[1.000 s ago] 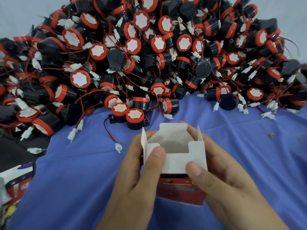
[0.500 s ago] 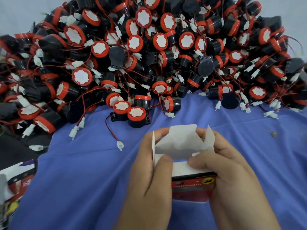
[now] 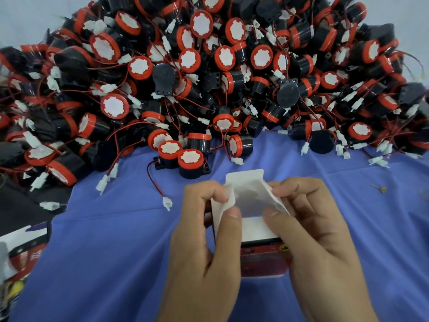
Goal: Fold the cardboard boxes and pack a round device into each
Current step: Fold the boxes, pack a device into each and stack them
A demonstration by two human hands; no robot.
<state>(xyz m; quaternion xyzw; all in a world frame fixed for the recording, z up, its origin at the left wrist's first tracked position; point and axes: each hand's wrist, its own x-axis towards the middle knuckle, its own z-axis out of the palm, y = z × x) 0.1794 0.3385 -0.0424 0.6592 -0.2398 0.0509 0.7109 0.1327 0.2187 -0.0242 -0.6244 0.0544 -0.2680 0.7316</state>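
Curled the fingers (image 3: 204, 194) of left hand (image 3: 204, 252) and right hand (image 3: 325, 240) round the cardboard box (image 3: 255, 228), held over the blue cloth (image 3: 116, 240) with its open end uppermost. Pinched the left side flap (image 3: 228, 201) and right side flap (image 3: 277, 202) under the thumbs, bending both inward, probably to let the rear flap (image 3: 243, 180) close over them. Worked beside the pile of round devices (image 3: 209, 77) for a short reach; saw none inside the box.
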